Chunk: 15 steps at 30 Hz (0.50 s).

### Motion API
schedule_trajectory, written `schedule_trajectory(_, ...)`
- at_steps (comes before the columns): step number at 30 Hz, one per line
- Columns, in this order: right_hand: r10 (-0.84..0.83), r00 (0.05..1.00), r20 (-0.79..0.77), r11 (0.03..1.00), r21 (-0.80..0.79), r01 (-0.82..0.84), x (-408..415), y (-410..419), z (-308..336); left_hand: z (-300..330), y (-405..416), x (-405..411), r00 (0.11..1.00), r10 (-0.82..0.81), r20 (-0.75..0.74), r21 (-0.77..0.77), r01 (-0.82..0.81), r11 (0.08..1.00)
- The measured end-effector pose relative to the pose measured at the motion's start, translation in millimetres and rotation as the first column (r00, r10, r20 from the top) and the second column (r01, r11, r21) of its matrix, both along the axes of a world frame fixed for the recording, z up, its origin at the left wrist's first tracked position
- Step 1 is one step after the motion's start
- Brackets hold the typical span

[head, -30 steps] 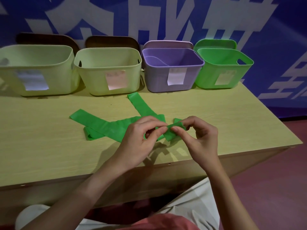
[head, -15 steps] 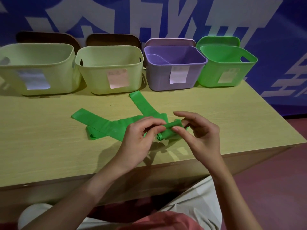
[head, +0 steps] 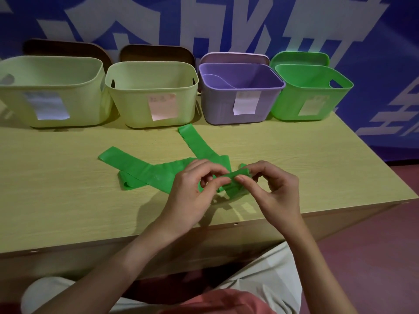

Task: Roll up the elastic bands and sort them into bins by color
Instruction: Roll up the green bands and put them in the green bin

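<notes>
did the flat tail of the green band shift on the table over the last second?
No. The green band's tail keeps its spot below the gap between the two yellow-green bins; only the camera drifted.

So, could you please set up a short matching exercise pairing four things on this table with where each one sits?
Things:
1. green bin
2. purple bin
3. green elastic band
4. bin with pink label

Places:
A. second in the row from the left
B. flat on the table, its end pinched by both hands
C. far right of the row
D. between a pale bin and the green one

Pairs: 1-C, 2-D, 3-B, 4-A
</notes>
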State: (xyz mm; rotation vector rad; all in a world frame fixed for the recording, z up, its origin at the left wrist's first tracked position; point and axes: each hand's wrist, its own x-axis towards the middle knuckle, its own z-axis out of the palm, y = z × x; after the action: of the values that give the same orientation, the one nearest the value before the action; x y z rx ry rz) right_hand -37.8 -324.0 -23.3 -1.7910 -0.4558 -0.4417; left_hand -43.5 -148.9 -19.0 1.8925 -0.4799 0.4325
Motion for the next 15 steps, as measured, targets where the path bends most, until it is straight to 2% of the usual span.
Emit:
schedule_trajectory(7, 0.043, 0.999, 0.001, 0.999, 0.024, -0.043, 1.0, -0.5, 1.3, 4.5, -1.5, -0.6, 0.989, -0.065, -0.132, -0.161, 0.044, 0.986)
schedule_trajectory(12, 0.063, 0.997, 0.046, 0.997, -0.043, -0.061, 0.6, -4.7, 0.8, 1.2, 1.3, 2.3, 0.983, -0.093, -0.156, -0.088, 0.08, 0.993)
schedule_trajectory(15, 0.053, 0.998, 0.04, 0.995, -0.092, -0.049, 0.7, -6.2, -0.6, -1.0, 3.6, 2.5, 0.992, -0.063, -0.106, 0.009, 0.064, 0.998)
